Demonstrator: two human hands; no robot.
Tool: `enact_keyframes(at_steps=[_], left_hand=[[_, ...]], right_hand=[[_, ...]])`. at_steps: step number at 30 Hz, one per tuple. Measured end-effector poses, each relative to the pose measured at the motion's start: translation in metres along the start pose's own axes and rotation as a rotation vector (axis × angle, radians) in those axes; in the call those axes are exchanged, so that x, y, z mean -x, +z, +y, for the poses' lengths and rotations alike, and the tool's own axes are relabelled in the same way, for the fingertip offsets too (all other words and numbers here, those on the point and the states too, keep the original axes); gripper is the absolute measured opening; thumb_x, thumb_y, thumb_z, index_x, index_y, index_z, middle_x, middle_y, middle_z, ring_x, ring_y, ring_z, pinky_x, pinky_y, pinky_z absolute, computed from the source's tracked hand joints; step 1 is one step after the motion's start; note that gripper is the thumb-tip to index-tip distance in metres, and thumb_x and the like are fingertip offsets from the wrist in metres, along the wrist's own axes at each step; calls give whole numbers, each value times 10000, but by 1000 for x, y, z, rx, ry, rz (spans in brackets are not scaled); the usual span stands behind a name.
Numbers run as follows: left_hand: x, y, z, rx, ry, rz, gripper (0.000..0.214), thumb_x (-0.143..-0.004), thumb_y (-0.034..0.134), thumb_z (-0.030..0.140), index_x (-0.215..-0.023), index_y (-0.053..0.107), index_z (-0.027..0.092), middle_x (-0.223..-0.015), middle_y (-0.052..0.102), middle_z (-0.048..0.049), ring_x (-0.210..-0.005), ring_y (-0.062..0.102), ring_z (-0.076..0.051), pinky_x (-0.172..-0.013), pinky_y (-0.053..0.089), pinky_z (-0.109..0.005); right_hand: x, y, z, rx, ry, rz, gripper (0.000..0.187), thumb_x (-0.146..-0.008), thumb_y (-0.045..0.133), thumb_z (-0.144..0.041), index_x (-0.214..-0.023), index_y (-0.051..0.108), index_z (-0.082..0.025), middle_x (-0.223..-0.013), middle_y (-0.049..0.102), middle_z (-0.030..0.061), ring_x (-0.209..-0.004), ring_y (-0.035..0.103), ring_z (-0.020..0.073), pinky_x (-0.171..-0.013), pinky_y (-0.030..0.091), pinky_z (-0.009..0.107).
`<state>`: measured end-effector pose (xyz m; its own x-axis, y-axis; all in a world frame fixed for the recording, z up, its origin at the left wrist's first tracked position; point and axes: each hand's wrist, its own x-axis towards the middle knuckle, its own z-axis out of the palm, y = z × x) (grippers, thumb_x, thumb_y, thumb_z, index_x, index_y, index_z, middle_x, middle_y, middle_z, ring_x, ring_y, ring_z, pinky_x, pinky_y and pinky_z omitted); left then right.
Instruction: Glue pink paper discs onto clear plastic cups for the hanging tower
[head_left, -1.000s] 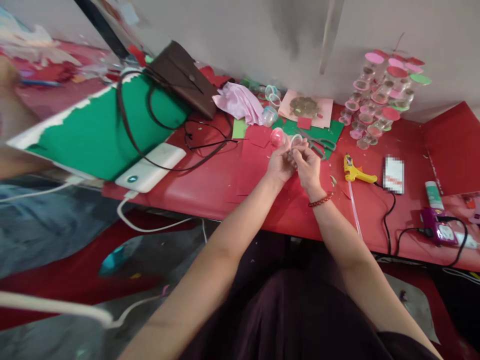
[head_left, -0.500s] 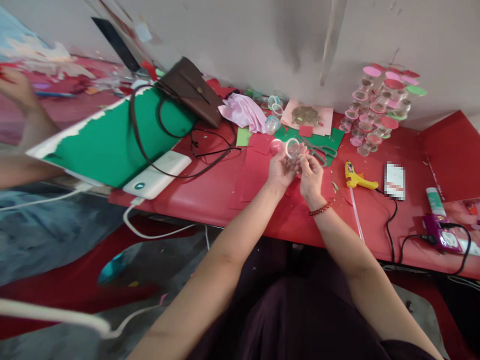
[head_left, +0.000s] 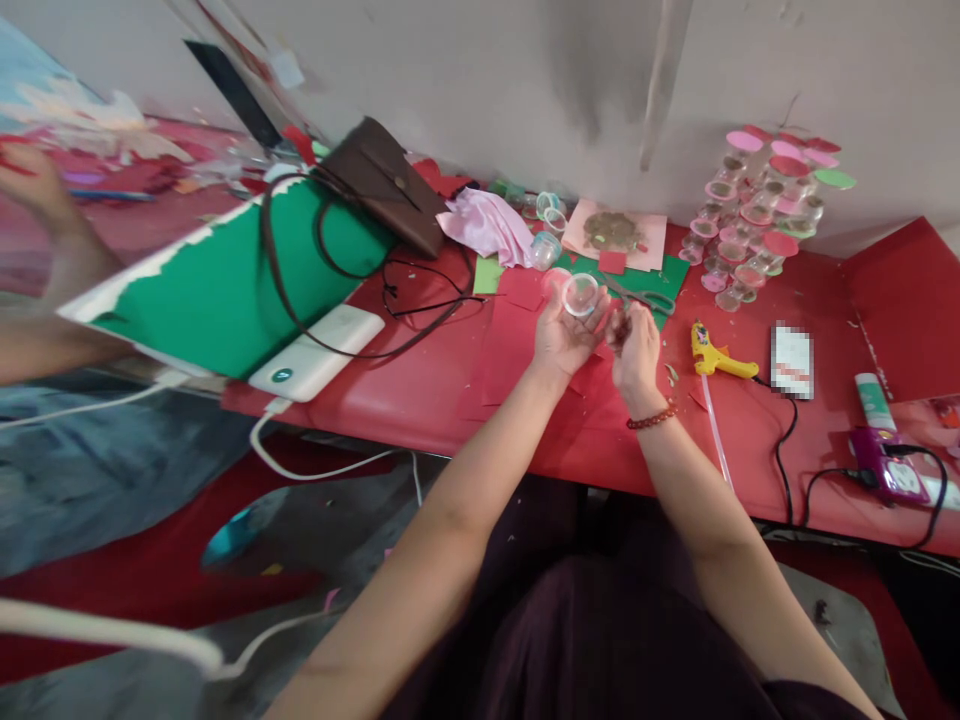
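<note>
One clear cup [head_left: 580,296] grasped in left hand [head_left: 560,338]; right hand [head_left: 636,345] curled, contents unclear; one glue gun [head_left: 716,356] nearby.

In the left grip [head_left: 568,332] is a cup [head_left: 580,296] of clear, smooth plastic, with a whitish rim. Beneath it and the right grip [head_left: 636,345], the tabletop [head_left: 405,395] looks smooth and slightly glossy, while the red paper [head_left: 506,352] on it is matt. To the right of the right grip, the glue gun [head_left: 720,360] is of yellow plastic. Beyond the left grip lies a pink cloth [head_left: 486,222] with satin sheen; farther left, the brown bag [head_left: 381,180] resembles smooth leather.
</note>
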<state>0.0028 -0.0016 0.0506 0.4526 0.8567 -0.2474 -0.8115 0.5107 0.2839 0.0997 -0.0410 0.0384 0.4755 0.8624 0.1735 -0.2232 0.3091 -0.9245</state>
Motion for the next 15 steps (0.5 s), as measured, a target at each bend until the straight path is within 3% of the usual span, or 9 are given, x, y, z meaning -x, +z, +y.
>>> enact_keyframes(at_steps=[4, 10, 15], left_hand=[[3, 3, 1, -7, -6, 14, 545, -1047, 468, 551, -1358, 688, 161, -936, 833, -84, -841, 800, -204, -897, 615, -345], [0, 1, -1, -76, 20, 64, 553, -1029, 514, 585, -1366, 692, 184, -952, 831, -80, -865, 784, -188, -824, 604, -300], [-1, 0, -4, -91, 26, 36, 452, -1064, 504, 486, -1360, 695, 203, -903, 821, -45, -840, 771, -154, -845, 597, -262]], right_hand=[[-4, -7, -4, 80, -156, 9, 350, -949, 600, -535, -765, 475, -265, -634, 525, -60, -543, 482, 106, -538, 411, 259], [-1, -11, -1, 476, -274, 18, 57, -875, 699, -271, -837, 705, -228, -838, 718, 10, -753, 621, 144, -708, 517, 289], [3, -9, -1, 545, -347, -96, 102, -879, 752, -280, -947, 826, -258, -958, 748, 40, -831, 659, 160, -759, 559, 310]])
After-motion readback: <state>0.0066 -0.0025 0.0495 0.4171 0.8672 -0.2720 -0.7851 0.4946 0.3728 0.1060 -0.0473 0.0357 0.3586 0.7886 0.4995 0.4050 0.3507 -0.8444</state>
